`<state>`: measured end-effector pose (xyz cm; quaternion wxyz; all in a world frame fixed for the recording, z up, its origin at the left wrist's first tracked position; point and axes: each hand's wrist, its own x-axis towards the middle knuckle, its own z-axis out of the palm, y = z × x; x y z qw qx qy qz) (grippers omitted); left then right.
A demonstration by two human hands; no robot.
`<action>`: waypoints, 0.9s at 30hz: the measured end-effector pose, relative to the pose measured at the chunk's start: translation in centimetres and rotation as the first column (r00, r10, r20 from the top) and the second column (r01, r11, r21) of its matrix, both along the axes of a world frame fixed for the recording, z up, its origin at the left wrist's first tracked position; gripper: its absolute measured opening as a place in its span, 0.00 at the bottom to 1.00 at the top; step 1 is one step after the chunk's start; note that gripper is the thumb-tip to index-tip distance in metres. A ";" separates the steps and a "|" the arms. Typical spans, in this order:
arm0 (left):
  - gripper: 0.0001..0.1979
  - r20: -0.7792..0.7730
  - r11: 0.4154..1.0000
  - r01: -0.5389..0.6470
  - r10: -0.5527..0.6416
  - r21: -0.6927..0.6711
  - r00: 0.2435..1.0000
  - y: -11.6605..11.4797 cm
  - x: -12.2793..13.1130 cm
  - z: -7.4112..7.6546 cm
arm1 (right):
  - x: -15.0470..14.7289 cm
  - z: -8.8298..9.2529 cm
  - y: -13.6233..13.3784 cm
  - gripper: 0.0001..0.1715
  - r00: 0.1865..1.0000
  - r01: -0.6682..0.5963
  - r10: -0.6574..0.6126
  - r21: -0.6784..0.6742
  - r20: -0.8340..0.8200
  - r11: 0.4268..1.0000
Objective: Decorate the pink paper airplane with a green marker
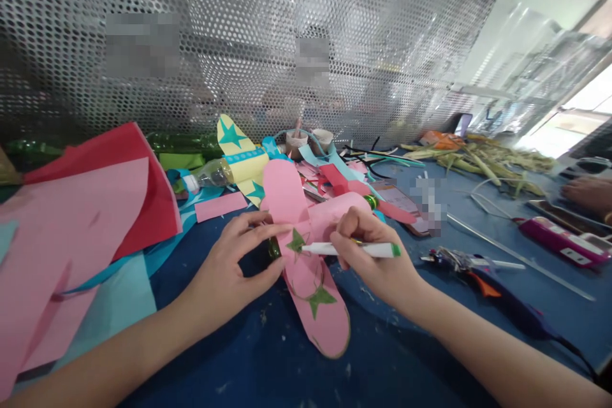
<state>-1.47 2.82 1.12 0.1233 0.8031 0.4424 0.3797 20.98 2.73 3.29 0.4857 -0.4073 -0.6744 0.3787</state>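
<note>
A pink paper plane built around a green bottle lies in front of me, its long rounded wing (329, 330) running toward me. Two green stars are drawn on it, a lower star (320, 298) and an upper star (296, 241). My left hand (234, 261) steadies the plane, thumb and fingers closed around the bottle's near end beside the upper star. Pinched in my right hand (370, 248) is a white marker with a green end (385, 250). Its tip touches the upper star or hovers just over it; I cannot tell which.
A yellow paper plane (251, 169) with blue stars stands behind. Pink and red paper sheets (76, 217) cover the left. On the right lie a glue gun (502, 306), a clear glue stick (516, 255), a phone (401, 201) and a purple box (561, 242). A perforated metal screen (239, 32) closes the back.
</note>
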 end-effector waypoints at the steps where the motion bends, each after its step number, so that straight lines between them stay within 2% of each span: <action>1: 0.15 0.001 1.000 -0.001 0.001 -0.002 1.000 0.0 0.0 0.0 | 0.0 0.0 0.0 0.13 1.000 0.004 -0.004 0.002 0.000 1.000; 15: 0.14 -0.027 1.000 -0.014 0.015 0.006 1.000 -0.1 0.0 0.1 | -0.1 0.1 0.0 0.14 1.000 0.011 -0.011 0.011 -0.006 1.000; 27: 0.15 0.014 1.000 0.000 -0.001 0.027 1.000 0.0 0.0 -0.4 | -0.1 0.2 0.0 0.14 0.999 0.036 -0.036 -0.027 -0.002 0.999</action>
